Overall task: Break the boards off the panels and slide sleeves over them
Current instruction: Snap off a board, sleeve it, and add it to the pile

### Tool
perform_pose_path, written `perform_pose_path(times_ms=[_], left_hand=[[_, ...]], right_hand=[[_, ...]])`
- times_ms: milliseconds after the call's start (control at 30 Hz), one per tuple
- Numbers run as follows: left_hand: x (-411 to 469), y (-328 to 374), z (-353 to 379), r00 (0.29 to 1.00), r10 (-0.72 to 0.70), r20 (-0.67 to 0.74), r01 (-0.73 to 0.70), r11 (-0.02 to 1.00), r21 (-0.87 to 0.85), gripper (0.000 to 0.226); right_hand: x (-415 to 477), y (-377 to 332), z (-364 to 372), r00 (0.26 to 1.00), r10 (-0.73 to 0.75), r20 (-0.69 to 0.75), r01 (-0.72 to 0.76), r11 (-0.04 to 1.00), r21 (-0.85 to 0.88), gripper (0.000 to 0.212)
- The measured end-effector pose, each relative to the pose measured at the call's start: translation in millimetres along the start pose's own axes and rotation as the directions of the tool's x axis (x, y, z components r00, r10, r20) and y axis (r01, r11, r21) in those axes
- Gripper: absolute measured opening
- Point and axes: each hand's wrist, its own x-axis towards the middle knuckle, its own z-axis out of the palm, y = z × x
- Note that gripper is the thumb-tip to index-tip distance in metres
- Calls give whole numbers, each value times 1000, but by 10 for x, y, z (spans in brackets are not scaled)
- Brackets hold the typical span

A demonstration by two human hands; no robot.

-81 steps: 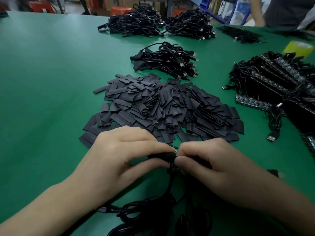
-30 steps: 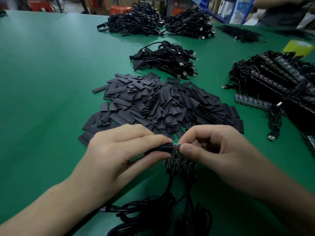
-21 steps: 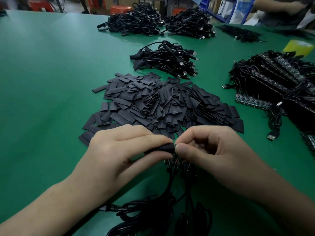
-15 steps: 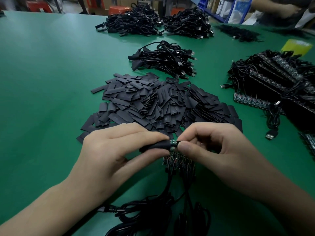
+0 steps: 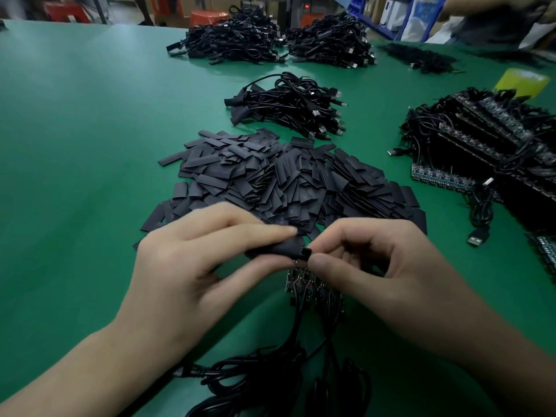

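Lying crosswise mid-frame, the sleeve (image 5: 278,248) is pinched by the left hand (image 5: 192,266), the board (image 5: 306,253) at its mouth by the right hand (image 5: 391,275).

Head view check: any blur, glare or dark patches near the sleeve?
Head view: dim, no harsh glare; left hand and sleeve slightly motion-blurred; cables at the bottom lost in shadow; person across the table blurred.

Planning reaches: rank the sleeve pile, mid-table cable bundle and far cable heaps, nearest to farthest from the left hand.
From the left hand:
1. Pile of flat black sleeves, just beyond.
2. Small black USB cable bundle, mid-table.
3. Large black cable heaps, far edge.
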Motion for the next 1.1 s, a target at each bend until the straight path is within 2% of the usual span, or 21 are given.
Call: perform_pose_path(times_ms=[33, 100, 167, 267, 367, 467, 600, 800, 1100], left_hand=[[15, -37, 6, 999, -17, -28, 18, 998, 55, 23], [40, -93, -9, 993, -101, -63, 106, 991, 84, 27], [61, -95, -13, 979, -194, -65, 196, 980, 24, 33], [39, -68, 14, 972, -213, -101, 211, 977, -32, 33], [36, -26, 21, 983, -168, -77, 165, 985, -40, 46], [36, -12, 16, 989, -143, -22, 142, 988, -56, 59], [37, -2, -4, 991, -133, -11, 132, 990, -56, 58], [33, 0, -31, 995, -91, -26, 91, 996, 4, 52], [24, 0, -38, 999, -31, -15, 31, 999, 41, 51]], right_hand=[[-12, 9, 18, 998, -42, -38, 39, 998, -54, 10], [-25, 10, 61, 975, -180, -128, 141, 954, -266, 6], [-29, 5, 107, 937, -302, -176, 198, 873, -445, 4], [-39, 13, 148, 904, -374, -206, 213, 812, -543, 7], [-51, 20, 176, 885, -419, -202, 227, 769, -598, 8], [-56, 22, 204, 872, -454, -184, 255, 741, -621, 11], [-57, 16, 214, 872, -465, -153, 277, 727, -628, 12], [-62, -8, 166, 926, -337, -173, 233, 867, -440, 9], [-51, -9, 148, 935, -315, -165, 231, 892, -389, 12]])
